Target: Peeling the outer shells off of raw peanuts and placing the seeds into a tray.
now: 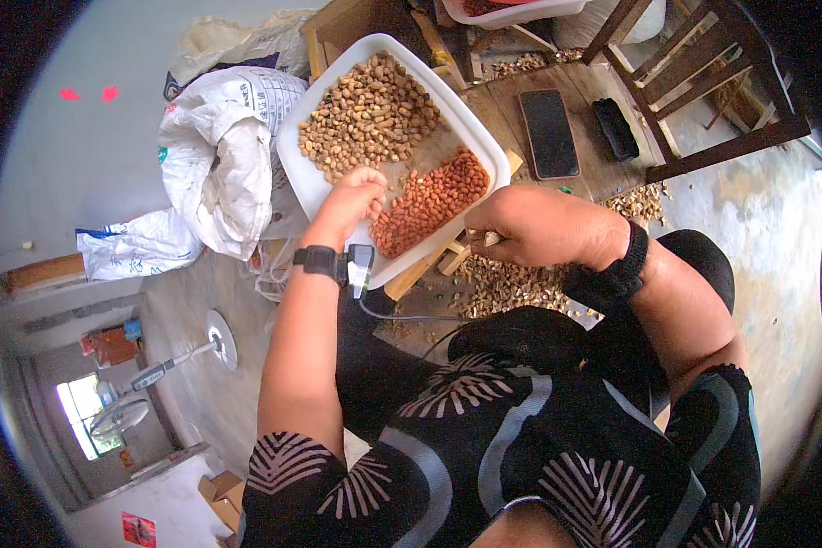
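A white plastic tub (480, 125) is in front of me, with unshelled peanuts (370, 110) heaped in its far left part and shelled red-skinned peanuts (434, 196) at its near right. My left hand (360, 196) is over the tub's near left side, beside the red kernels. Its fingers are curled together, and what they may hold is hidden. Just outside the tub's right edge is my right hand (539, 226), closed, with a pale bit of peanut shell (492, 238) showing at its fingertips. Broken shells (516, 290) lie on the floor below it.
A phone (550, 134) and a small black tray (616, 130) lie on a wooden board (495, 110) right of the tub. Beyond them stands a wooden chair (694, 82). White woven sacks (233, 173) crowd the left side. A standing fan (123, 416) is farther left.
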### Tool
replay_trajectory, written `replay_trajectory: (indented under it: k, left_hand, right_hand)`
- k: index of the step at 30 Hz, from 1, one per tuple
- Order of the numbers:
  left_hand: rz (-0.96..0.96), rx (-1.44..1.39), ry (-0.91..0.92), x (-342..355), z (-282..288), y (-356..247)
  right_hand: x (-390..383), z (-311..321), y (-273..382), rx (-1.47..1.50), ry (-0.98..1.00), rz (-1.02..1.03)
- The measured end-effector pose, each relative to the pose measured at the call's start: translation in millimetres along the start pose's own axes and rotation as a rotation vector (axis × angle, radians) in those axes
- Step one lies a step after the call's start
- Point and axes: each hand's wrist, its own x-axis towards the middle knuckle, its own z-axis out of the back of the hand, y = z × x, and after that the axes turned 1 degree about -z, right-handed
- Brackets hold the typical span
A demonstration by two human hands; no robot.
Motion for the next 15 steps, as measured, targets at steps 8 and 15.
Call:
replay_trajectory:
  k: [8,15]
  left_hand:
    - [-0.112,0.674,-0.037,40,-21,-15]
    - [-0.279,0.914,-0.074,47,-27,-5]
  right_hand:
    - [-1,-1,-6,-0.019,-0.001,0.015]
    - [-1,2,-2,0.003,0.034,-0.028]
